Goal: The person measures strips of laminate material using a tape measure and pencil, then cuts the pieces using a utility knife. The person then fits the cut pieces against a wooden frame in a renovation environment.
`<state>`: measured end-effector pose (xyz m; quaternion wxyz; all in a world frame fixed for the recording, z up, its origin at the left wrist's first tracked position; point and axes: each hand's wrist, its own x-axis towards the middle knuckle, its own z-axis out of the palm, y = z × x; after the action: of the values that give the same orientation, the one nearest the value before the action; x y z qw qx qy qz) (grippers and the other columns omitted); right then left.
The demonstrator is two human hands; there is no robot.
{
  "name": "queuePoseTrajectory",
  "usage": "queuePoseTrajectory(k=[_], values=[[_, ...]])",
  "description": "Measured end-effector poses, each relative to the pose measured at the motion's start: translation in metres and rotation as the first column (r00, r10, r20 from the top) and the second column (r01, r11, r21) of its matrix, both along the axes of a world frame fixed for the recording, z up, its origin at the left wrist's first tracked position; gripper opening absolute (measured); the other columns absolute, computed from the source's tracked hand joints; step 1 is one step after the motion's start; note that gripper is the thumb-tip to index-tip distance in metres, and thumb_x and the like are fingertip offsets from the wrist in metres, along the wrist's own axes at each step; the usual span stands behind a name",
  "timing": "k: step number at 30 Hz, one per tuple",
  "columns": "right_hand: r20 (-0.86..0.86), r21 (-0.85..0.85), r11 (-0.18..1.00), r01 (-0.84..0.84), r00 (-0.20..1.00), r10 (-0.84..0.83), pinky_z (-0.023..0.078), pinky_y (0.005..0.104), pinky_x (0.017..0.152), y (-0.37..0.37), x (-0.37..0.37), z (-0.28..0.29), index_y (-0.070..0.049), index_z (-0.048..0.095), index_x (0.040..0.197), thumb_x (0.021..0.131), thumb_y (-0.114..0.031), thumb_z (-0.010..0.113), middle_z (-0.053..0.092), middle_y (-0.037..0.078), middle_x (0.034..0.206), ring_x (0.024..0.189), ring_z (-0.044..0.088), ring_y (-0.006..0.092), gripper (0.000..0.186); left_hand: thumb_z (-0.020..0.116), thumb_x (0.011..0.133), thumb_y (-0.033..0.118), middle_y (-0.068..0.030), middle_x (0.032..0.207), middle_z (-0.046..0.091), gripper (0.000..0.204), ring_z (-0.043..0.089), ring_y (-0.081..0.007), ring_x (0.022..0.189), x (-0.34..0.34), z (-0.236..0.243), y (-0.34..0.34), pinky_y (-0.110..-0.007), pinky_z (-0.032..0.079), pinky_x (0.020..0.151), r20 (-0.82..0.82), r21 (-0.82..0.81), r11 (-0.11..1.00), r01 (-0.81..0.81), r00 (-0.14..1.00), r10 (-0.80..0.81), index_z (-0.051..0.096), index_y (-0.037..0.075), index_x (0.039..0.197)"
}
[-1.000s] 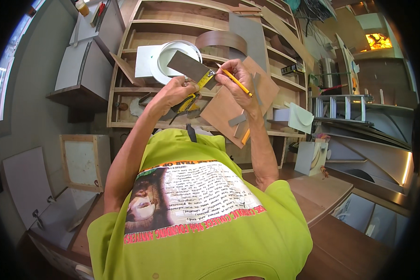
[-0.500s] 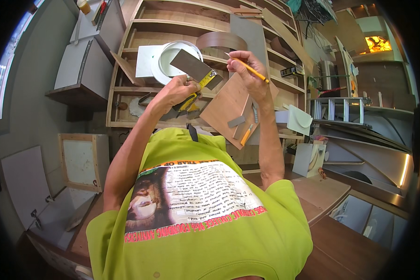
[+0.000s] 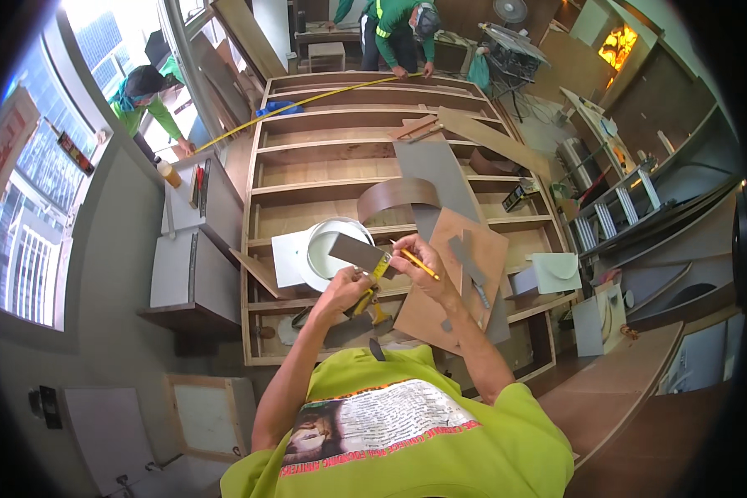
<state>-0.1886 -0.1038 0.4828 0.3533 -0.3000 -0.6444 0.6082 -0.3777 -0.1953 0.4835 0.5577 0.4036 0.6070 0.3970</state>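
- Strip (image 3: 353,250), dark brown, lies just beyond the left hand (image 3: 345,289); its long axis slants from far left to near right;
- left hand pinches a yellow tape measure (image 3: 381,266) across the strip's right end, seemingly the strip too;
- right hand (image 3: 426,282), nearer that end, pinches a pencil (image 3: 423,267).

R hand (image 3: 423,253) back in at the strip's (image 3: 354,251) end, pencil (image 3: 424,267) tip near the sm. tape (image 3: 381,267); ½ sec ago it was lifted off to the R. Cam now tilted up, so new in view: one co-wkr (image 3: 145,95) far L by the window, another person (image 3: 398,29) bent over at the frame's (image 3: 324,147) far end, long yel. tape (image 3: 307,101) stretched btwn them. Also now showing: fan (image 3: 510,9), stool (image 3: 326,56), blue bundle (image 3: 280,108).
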Motion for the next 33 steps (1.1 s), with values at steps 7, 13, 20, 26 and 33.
queuePoseTrajectory(k=[7, 13, 20, 26, 33], values=[[0.035, -0.119, 0.953, 0.28, 0.96, -0.277, 0.044, 0.0195, 0.07, -0.026, 0.035, -0.019, -0.005, 0.057, 0.103, 0.089, -0.011, 0.07, 0.055, -0.004, 0.086, 0.078, 0.051, 0.0039, 0.02, 0.063, 0.087, 0.022, -0.0076, 0.081, 0.064, 0.029, 0.057, -0.0135, 0.067, 0.032, -0.034, 0.018, -0.029, 0.048, 0.061, 0.085, -0.028, 0.987, 0.156, 0.984, -0.153, 0.063, -0.005, 0.099], [0.094, -0.082, 0.911, 0.405, 0.913, -0.397, 0.047, 0.0216, 0.074, -0.032, 0.088, -0.039, -0.003, 0.063, 0.105, 0.09, -0.015, 0.069, 0.06, -0.001, 0.09, 0.082, 0.056, 0.0061, 0.02, 0.063, 0.087, 0.026, -0.0089, 0.085, 0.067, 0.033, 0.06, -0.0142, 0.074, 0.075, -0.025, 0.038, -0.028, 0.049, 0.069, 0.031, -0.173, 0.926, 0.337, 0.941, -0.337, 0.066, -0.004, 0.099], [0.072, -0.124, 0.905, 0.407, 0.913, -0.401, 0.049, 0.0253, 0.075, 0.018, 0.15, -0.097, -0.002, 0.063, 0.105, 0.09, -0.016, 0.069, 0.063, 0.001, 0.093, 0.084, 0.058, 0.0086, 0.021, 0.061, 0.094, 0.04, -0.0088, 0.083, 0.068, 0.046, 0.06, -0.0146, 0.072, 0.144, -0.07, 0.082, -0.031, 0.049, 0.067, 0.0, -0.221, 0.936, 0.276, 0.959, -0.283, 0.068, -0.005, 0.098], [0.056, -0.241, 0.931, 0.276, 0.961, -0.27, 0.05, 0.0258, 0.079, 0.069, 0.204, -0.171, -0.003, 0.062, 0.105, 0.091, -0.014, 0.068, 0.064, 0.002, 0.095, 0.088, 0.059, 0.0087, 0.019, 0.063, 0.093, 0.038, -0.0064, 0.078, 0.065, 0.041, 0.057, -0.0126, 0.069, 0.187, -0.166, 0.123, -0.032, 0.047, 0.061, -0.225, -0.318, 0.93, 0.186, 0.938, -0.265, 0.068, -0.002, 0.093], [0.059, -0.548, 0.781, 0.299, 0.945, -0.321, 0.051, 0.0239, 0.074, 0.081, 0.272, -0.298, -0.005, 0.06, 0.106, 0.091, -0.012, 0.066, 0.059, -0.001, 0.093, 0.082, 0.057, 0.0067, 0.017, 0.062, 0.091, 0.032, -0.0139, 0.073, 0.066, 0.035, 0.061, -0.0183, 0.065, 0.257, -0.289, 0.138, -0.038, 0.048, 0.058, -0.234, -0.371, 0.911, 0.182, 0.931, -0.281, 0.068, -0.002, 0.086]])
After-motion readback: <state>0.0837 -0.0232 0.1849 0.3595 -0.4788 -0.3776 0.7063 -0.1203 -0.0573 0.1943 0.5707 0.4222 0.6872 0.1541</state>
